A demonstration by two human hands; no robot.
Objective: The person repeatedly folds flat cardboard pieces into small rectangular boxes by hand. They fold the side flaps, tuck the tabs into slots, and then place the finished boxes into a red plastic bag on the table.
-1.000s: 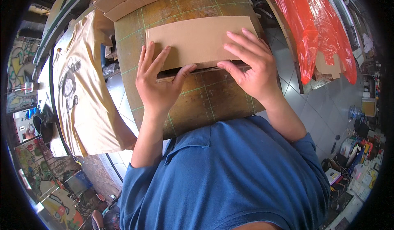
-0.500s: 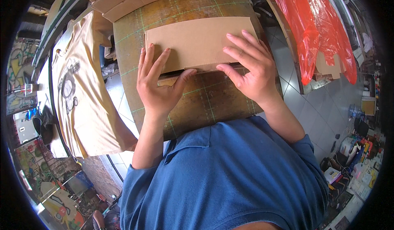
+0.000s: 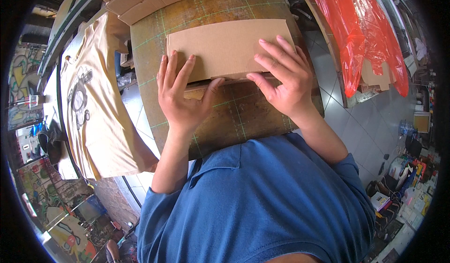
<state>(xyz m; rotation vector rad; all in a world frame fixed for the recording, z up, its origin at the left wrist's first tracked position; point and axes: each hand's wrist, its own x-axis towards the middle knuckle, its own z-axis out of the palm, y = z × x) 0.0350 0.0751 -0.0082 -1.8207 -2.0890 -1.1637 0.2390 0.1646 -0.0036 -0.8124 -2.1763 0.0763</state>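
A plain brown cardboard box [image 3: 220, 49] lies closed-looking on the worktable in front of me, its broad top face upward. My left hand [image 3: 183, 96] is at its near left corner, fingers spread over the left part of the top and thumb at the front edge. Over the right part lies my right hand [image 3: 288, 77], fingers stretched out and apart, thumb touching the front edge near a small tab [image 3: 229, 79]. Below the lid's front edge a narrow strip of cardboard shows between the thumbs. The box's inside is hidden.
The worn worktable [image 3: 234, 115] carries green grid lines. More cardboard boxes [image 3: 161, 0] are lined up at its far left edge. A cream printed T-shirt [image 3: 101, 108] lies on the left. Red plastic bags [image 3: 351, 38] hang at the right, above the tiled floor [image 3: 349, 115].
The front cardboard strip has come up closer under the lid's edge, and the dark gap there has narrowed. Both hands have stayed almost in place on the box.
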